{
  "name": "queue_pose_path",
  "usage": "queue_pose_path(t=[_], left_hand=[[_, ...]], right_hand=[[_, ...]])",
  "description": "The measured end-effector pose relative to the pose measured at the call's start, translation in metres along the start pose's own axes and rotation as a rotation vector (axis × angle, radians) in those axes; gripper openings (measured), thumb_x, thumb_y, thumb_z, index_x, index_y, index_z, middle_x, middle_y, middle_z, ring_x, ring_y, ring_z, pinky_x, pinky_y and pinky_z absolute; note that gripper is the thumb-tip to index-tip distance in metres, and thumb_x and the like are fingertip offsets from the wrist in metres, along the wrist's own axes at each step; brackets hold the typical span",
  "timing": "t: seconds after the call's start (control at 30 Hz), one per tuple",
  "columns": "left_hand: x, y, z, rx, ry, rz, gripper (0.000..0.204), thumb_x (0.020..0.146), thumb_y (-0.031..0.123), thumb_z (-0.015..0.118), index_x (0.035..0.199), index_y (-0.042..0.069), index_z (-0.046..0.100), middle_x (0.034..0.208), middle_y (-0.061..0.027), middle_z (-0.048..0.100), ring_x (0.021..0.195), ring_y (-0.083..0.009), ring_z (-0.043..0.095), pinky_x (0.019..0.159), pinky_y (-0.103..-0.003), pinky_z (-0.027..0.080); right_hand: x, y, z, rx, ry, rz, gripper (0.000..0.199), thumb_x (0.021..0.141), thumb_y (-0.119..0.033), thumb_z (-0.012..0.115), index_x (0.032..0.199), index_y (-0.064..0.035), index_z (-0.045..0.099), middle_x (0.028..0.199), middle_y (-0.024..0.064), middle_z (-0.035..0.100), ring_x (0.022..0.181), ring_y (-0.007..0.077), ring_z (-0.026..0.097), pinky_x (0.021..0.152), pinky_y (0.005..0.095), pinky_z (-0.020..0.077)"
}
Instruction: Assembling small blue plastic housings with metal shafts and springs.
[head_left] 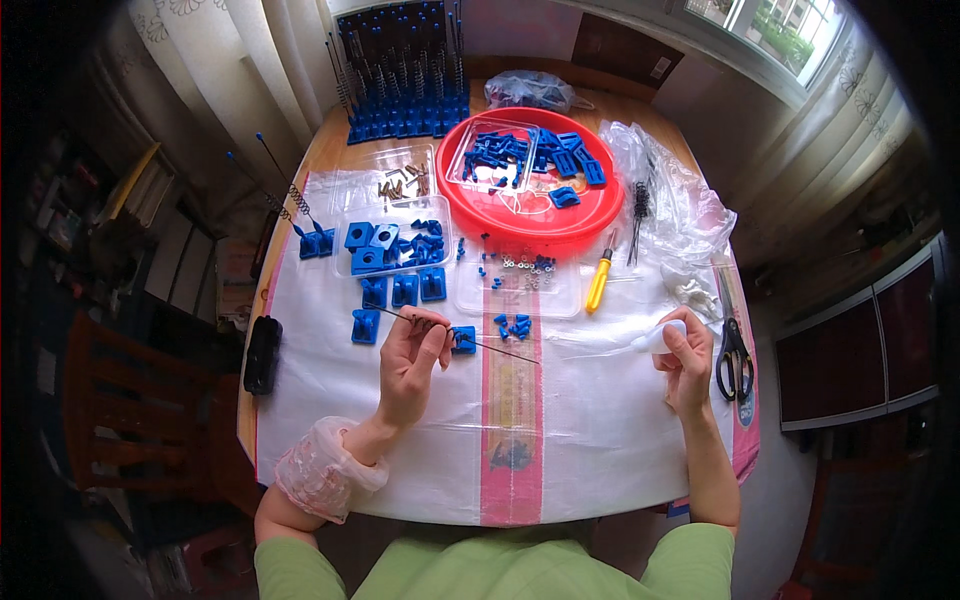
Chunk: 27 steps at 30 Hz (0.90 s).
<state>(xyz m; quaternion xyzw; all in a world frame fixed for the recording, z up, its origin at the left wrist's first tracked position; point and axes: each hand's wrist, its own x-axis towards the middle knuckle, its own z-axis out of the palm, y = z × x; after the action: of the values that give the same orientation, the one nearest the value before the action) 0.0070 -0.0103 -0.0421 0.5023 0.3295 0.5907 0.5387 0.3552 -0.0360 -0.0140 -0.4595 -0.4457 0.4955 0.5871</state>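
My left hand point(410, 365) is closed round a thin dark rod point(507, 352) that slants down to the right; dark coils, like a spring, show at the fingers. Just beyond these fingers a blue plastic base point(464, 340) sits on the white cloth, partly hidden. On the right, my right hand point(687, 365) grips a small white bottle-like thing point(652, 341), its narrow end toward the left. Between the hands lie several small blue plastic pieces point(513, 326). More blue bases point(404, 290) stand beyond my left hand.
A red basin point(610, 220) holds blue parts and a clear box. Clear trays point(345, 262) hold blue blocks and brass pieces. A yellow screwdriver point(599, 285), black scissors point(735, 360) and crumpled plastic point(690, 200) lie right. Blue bases with upright springs point(410, 115) crowd the back; a black case point(263, 355) lies left.
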Motion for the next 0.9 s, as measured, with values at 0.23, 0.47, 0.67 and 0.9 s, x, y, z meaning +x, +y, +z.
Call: queue_pose_path(t=[0.23, 0.47, 0.67, 0.9], left_hand=[[0.0, -0.0004, -0.0006, -0.002, -0.003, -0.005, 0.006, 0.102, 0.008, 0.051, 0.105, 0.003, 0.054, 0.087, -0.0047, 0.059, 0.069, -0.007, 0.051, 0.062, -0.021, 0.042], [0.0004, -0.0005, -0.0007, -0.003, -0.006, -0.001, 0.005, 0.102, 0.008, 0.051, 0.104, 0.004, 0.054, 0.086, -0.0046, 0.059, 0.068, -0.0072, 0.051, 0.062, -0.021, 0.042], [0.0007, 0.0012, 0.0006, 0.012, 0.0, -0.001, 0.006, 0.103, 0.009, 0.051, 0.104, 0.004, 0.054, 0.085, -0.0045, 0.059, 0.068, -0.0074, 0.051, 0.061, -0.022, 0.042], [0.0004, 0.0014, 0.0007, 0.018, -0.002, 0.004, 0.006, 0.102, 0.008, 0.051, 0.104, 0.004, 0.054, 0.085, -0.0046, 0.059, 0.067, -0.0073, 0.051, 0.061, -0.021, 0.041]], right_hand=[[0.0002, 0.0007, -0.0003, -0.012, 0.003, -0.006, 0.016, 0.093, -0.02, 0.066, 0.088, -0.0064, 0.058, 0.067, -0.0046, 0.052, 0.051, -0.0006, 0.032, 0.045, 0.0185, 0.0213], [0.0003, 0.0003, 0.0006, -0.019, 0.008, -0.005, 0.016, 0.093, -0.019, 0.065, 0.087, -0.0066, 0.057, 0.067, -0.0045, 0.052, 0.05, -0.0004, 0.031, 0.045, 0.0187, 0.0213], [0.0, 0.0006, 0.0004, -0.01, 0.0, -0.013, 0.016, 0.093, -0.019, 0.064, 0.088, -0.0066, 0.057, 0.067, -0.0046, 0.052, 0.051, -0.0004, 0.031, 0.045, 0.0189, 0.0207], [0.0, 0.001, 0.0018, -0.031, -0.005, -0.014, 0.016, 0.094, -0.019, 0.064, 0.088, -0.0065, 0.057, 0.067, -0.0046, 0.052, 0.051, -0.0004, 0.031, 0.045, 0.0192, 0.0203]])
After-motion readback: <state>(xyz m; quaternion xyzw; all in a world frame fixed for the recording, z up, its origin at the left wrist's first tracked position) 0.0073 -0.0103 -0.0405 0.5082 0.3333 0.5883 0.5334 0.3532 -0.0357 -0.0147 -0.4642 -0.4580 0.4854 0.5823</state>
